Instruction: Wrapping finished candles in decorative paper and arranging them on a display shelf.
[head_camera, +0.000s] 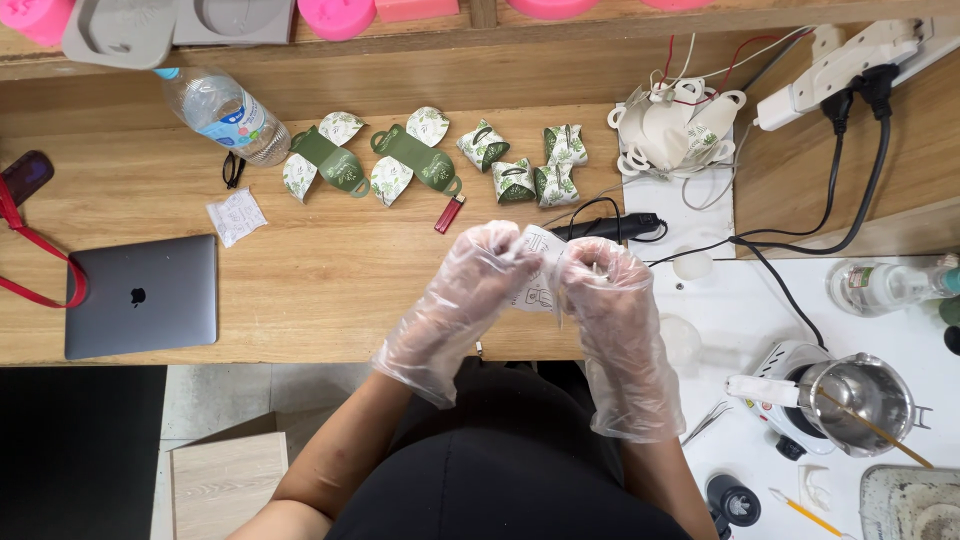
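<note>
Two gloved hands, item by item. Left hand: loose clear plastic glove, fingers curled shut at the top, pinching the left edge of a small white sachet. Right hand: same glove, fingers bent closed on the sachet's right edge. Sachet: flat, white with dark print, held between both hands above the front edge of the wooden table, not resting on it.

Step in hand, as judged: the two pinches sit close together on the top edge, as for tearing the sachet open. A tear would call for firm grips pulled apart, and the slack gloves could slip on the paper.

Nearby stock: second white sachet lying flat on the left; two unfolded green leaf-print boxes; four folded leaf-print boxes; red lighter; black wand-shaped tool just beyond the hands; water bottle on its side; grey laptop, closed; steel pot with wooden stick on a small white hotplate, well to the right.
</note>
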